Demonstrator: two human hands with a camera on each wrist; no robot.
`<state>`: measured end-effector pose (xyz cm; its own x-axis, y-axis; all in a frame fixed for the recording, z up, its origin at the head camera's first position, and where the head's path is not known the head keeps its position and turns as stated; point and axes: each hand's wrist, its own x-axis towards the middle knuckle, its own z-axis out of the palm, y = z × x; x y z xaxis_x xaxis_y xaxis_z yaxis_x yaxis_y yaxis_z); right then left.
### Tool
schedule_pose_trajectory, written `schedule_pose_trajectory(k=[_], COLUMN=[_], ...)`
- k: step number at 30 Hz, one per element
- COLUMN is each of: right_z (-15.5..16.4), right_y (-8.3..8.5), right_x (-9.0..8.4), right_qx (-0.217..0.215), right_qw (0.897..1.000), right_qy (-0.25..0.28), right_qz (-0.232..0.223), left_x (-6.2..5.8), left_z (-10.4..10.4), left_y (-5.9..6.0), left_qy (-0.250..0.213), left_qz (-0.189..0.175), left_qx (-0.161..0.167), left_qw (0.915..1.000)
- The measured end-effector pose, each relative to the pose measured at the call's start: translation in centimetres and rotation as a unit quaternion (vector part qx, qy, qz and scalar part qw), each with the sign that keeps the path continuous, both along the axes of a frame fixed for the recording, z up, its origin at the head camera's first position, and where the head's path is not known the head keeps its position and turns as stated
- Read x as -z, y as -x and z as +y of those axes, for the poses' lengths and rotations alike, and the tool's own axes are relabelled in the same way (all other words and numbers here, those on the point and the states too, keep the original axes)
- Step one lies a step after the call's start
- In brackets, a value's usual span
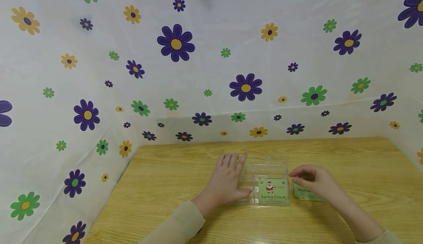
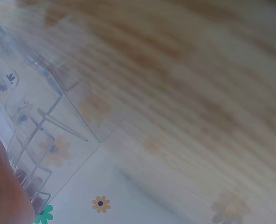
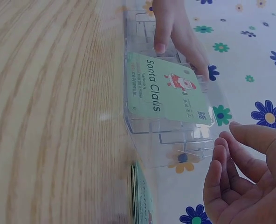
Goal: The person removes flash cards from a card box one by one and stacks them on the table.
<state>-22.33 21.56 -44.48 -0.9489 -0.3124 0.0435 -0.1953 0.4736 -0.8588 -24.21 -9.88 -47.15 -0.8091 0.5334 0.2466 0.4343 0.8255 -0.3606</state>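
A clear plastic card holder [image 1: 269, 171] with stepped compartments stands on the table. Its right front compartment has a green Santa Claus card [image 1: 273, 192], upright and leaning back; the right wrist view shows the card's [image 3: 168, 91] printed face. My left hand [image 1: 228, 179] rests across the holder's left part, fingers stretched toward the back and thumb near the middle divider. By the holder's right side is my right hand [image 1: 314, 178], fingers loosely bent with nothing between them. Below it lies a stack of green cards [image 1: 307, 196], partly hidden, its top one reading "Mother".
The wood-grain table [image 1: 172, 185] meets a white cloth backdrop [image 1: 211, 71] with purple, green and yellow flowers along its back and sides. In the left wrist view, the holder's clear stepped edges [image 2: 58, 126] show beside the left hand.
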Motion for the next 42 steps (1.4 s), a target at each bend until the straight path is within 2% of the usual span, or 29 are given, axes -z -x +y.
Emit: schedule_pose_trajectory(k=[9,25,42], right_z=[-0.2,-0.9,-1.0], right_y=[0.2,0.2,0.3], right_x=[0.5,0.7,1.0], right_qx=[0.002,0.003,-0.016], right_qw=[1.0,1.0,1.0], right_qy=[-0.003,-0.027,-0.006], right_qz=[-0.006,0.01,0.004], left_x=[0.1,0.0,-0.1], left_z=[0.0,0.0,0.0], left_y=[0.0,-0.1,-0.1], left_qy=[-0.002,-0.003,0.0], left_qz=[0.005,0.002,0.001], left_qx=[0.002,0.001,0.002], left_qw=[1.0,1.0,1.0])
